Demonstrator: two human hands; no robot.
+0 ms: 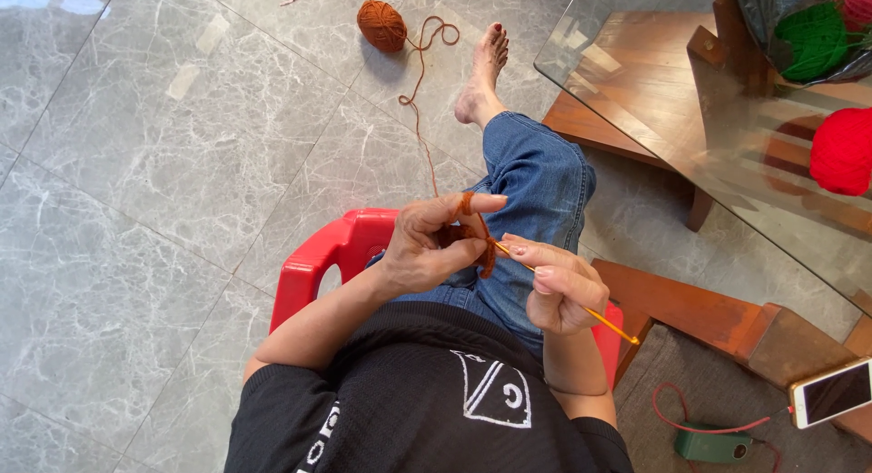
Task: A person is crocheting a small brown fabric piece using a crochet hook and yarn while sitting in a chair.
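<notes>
Both your hands worked mid-frame; left hand (427,248) fingers pinched the brown crochet piece (472,235); right hand (559,287) gripped the hook (607,324); taut yarn (420,110) could slip off.

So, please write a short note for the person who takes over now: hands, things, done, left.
Left hand: pinches a small piece of rust-brown crochet work, strand over the forefinger.
Right hand: holds the yellow crochet hook, tip at the work.
Yarn ball: on the grey floor ahead, strand running to the hands.
Done: only a short piece is made.
Left: nearly the whole ball is unused.
</notes>
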